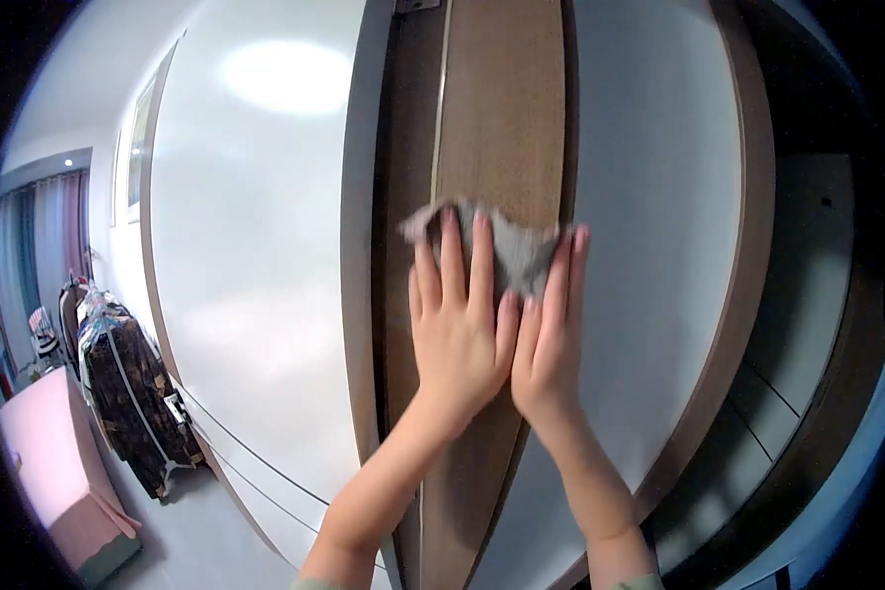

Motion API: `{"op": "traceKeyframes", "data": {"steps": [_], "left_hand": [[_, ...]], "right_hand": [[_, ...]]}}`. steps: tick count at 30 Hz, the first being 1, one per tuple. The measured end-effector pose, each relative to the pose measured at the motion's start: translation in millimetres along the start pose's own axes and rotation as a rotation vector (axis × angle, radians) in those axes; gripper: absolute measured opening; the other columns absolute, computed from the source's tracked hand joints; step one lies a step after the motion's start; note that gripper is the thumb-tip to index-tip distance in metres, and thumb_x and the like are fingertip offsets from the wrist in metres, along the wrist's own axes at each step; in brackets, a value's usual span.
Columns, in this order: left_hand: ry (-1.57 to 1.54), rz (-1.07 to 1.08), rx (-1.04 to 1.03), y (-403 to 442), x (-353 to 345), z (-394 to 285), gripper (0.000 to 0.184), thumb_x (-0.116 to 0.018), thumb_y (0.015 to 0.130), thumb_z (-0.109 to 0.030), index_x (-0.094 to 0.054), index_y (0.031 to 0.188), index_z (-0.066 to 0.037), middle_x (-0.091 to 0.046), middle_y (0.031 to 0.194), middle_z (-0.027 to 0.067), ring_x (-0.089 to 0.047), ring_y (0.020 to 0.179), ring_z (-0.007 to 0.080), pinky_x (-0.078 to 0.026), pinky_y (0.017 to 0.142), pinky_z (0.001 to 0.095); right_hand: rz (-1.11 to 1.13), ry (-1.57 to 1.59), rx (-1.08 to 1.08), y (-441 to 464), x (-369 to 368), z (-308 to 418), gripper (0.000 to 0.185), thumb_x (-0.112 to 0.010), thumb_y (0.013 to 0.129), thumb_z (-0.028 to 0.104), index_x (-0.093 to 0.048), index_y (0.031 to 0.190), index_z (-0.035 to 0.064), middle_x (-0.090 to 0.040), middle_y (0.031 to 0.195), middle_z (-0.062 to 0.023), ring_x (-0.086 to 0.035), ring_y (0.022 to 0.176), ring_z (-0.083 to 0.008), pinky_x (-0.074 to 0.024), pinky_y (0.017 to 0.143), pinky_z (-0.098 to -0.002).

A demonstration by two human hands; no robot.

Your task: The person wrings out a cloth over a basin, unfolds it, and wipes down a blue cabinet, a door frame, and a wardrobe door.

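Observation:
A crumpled grey cloth (pixel 526 258) lies against the brown wood-look panel (pixel 501 108) between two pale door surfaces. My left hand (pixel 457 324) holds the cloth against this panel, its fingers long and a little apart over the cloth's left and middle part. Close beside it, my right hand (pixel 553 344) keeps the cloth's right end pressed at the panel's dark right edge, fingers stretched upward. The two thumbs nearly meet below the cloth. Both palms face the panel, so the undersides of the fingers are hidden.
A glossy white door panel (pixel 246 226) stands on the left, another pale panel (pixel 659 226) on the right. Farther left are a rack of hanging clothes (pixel 128 383), a pink-covered bed or table (pixel 54 462) and curtains (pixel 44 236). A dark-framed opening (pixel 806 324) is at far right.

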State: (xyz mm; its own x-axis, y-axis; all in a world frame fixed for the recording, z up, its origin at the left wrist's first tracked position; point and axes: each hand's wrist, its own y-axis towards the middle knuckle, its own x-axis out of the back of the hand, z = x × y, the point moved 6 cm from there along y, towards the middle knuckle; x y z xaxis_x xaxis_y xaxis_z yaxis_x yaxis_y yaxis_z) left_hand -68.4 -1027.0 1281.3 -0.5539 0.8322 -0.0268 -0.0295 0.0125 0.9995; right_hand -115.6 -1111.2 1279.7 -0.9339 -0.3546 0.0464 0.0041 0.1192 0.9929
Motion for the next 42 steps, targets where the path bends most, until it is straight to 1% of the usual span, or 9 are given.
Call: {"op": "traceKeyframes", "data": {"steps": [5, 10, 13, 19, 26, 29, 33, 39, 42], "left_hand": [[-0.08, 0.08, 0.003, -18, -1, 9, 0.061, -0.045, 0.082, -0.024, -0.028, 0.133, 0.005, -0.026, 0.136, 0.0283, -0.031, 0.119, 0.0458, -0.026, 0.101, 0.0463], [-0.128, -0.133, -0.153, 69, -6, 25, 0.055, -0.041, 0.086, -0.021, -0.029, 0.132, 0.006, -0.029, 0.136, 0.0268, -0.033, 0.12, 0.0439, -0.025, 0.101, 0.0469], [-0.217, -0.217, -0.096, 102, -8, 36, 0.051, -0.041, 0.087, -0.022, -0.032, 0.132, 0.0, -0.032, 0.135, 0.0242, -0.03, 0.123, 0.041, -0.023, 0.102, 0.0475], [-0.322, -0.178, 0.024, 62, -11, 39, 0.052, -0.041, 0.087, -0.019, -0.03, 0.133, 0.001, -0.031, 0.135, 0.0241, -0.027, 0.125, 0.0418, -0.02, 0.104, 0.0469], [-0.27, 0.128, 0.222, -86, -5, 26, 0.059, -0.043, 0.083, -0.012, -0.02, 0.135, 0.006, -0.024, 0.138, 0.0254, -0.024, 0.127, 0.0431, -0.022, 0.104, 0.0459], [-0.229, 0.185, 0.221, -113, -3, 25, 0.061, -0.045, 0.083, -0.012, -0.019, 0.135, 0.006, -0.023, 0.139, 0.0257, -0.024, 0.127, 0.0434, -0.022, 0.105, 0.0455], [-0.195, 0.115, 0.073, -55, -3, 28, 0.059, -0.045, 0.083, -0.013, -0.022, 0.134, 0.006, -0.025, 0.137, 0.0265, -0.026, 0.125, 0.0442, -0.024, 0.104, 0.0449], [-0.225, -0.001, 0.008, -12, -7, 28, 0.052, -0.04, 0.088, -0.014, -0.024, 0.134, 0.005, -0.028, 0.135, 0.0277, -0.031, 0.121, 0.044, -0.029, 0.1, 0.0435], [-0.148, 0.072, 0.081, -55, -9, 23, 0.054, -0.04, 0.087, -0.015, -0.023, 0.134, 0.005, -0.025, 0.137, 0.0268, -0.029, 0.123, 0.0456, -0.028, 0.101, 0.0456]], "right_hand": [[0.072, -0.278, 0.062, -8, -1, 11, 0.056, -0.037, 0.09, 0.02, -0.019, 0.135, -0.008, -0.016, 0.141, -0.0262, -0.017, 0.13, -0.0437, -0.0165, 0.107, -0.0487], [-0.035, -0.647, 0.237, 84, -6, 18, 0.051, -0.041, 0.087, 0.022, -0.035, 0.13, -0.0046, -0.029, 0.139, -0.0171, -0.025, 0.13, -0.0335, -0.0213, 0.107, -0.0437], [-0.137, -0.728, 0.342, 121, -15, 14, 0.048, -0.042, 0.087, 0.023, -0.04, 0.127, -0.003, -0.035, 0.137, -0.0151, -0.027, 0.129, -0.0298, -0.0217, 0.107, -0.0422], [0.016, -0.717, 0.354, 85, -16, 21, 0.047, -0.042, 0.087, 0.024, -0.042, 0.127, -0.0002, -0.037, 0.136, -0.0134, -0.028, 0.129, -0.0281, -0.0195, 0.108, -0.0404], [0.541, -0.735, 0.149, -47, -22, 34, 0.057, -0.037, 0.088, 0.033, -0.026, 0.138, 0.0077, -0.021, 0.145, -0.0046, -0.018, 0.134, -0.0198, -0.006, 0.11, -0.0349], [0.57, -0.744, 0.233, -72, -24, 36, 0.058, -0.036, 0.088, 0.034, -0.026, 0.139, 0.0081, -0.021, 0.146, -0.0039, -0.018, 0.134, -0.0191, -0.0056, 0.11, -0.0339], [0.527, -0.671, 0.336, -17, -26, 31, 0.055, -0.041, 0.086, 0.03, -0.033, 0.135, 0.0072, -0.029, 0.142, -0.0059, -0.022, 0.133, -0.0197, -0.0124, 0.11, -0.0342], [0.256, -0.656, 0.384, 26, -19, 24, 0.05, -0.043, 0.085, 0.026, -0.04, 0.13, 0.0051, -0.037, 0.136, -0.0073, -0.028, 0.129, -0.0209, -0.0165, 0.109, -0.0349], [0.417, -0.531, 0.284, -12, -17, 24, 0.053, -0.046, 0.082, 0.023, -0.037, 0.133, 0.0083, -0.031, 0.141, -0.0049, -0.026, 0.13, -0.0212, -0.0183, 0.107, -0.0365]]}}
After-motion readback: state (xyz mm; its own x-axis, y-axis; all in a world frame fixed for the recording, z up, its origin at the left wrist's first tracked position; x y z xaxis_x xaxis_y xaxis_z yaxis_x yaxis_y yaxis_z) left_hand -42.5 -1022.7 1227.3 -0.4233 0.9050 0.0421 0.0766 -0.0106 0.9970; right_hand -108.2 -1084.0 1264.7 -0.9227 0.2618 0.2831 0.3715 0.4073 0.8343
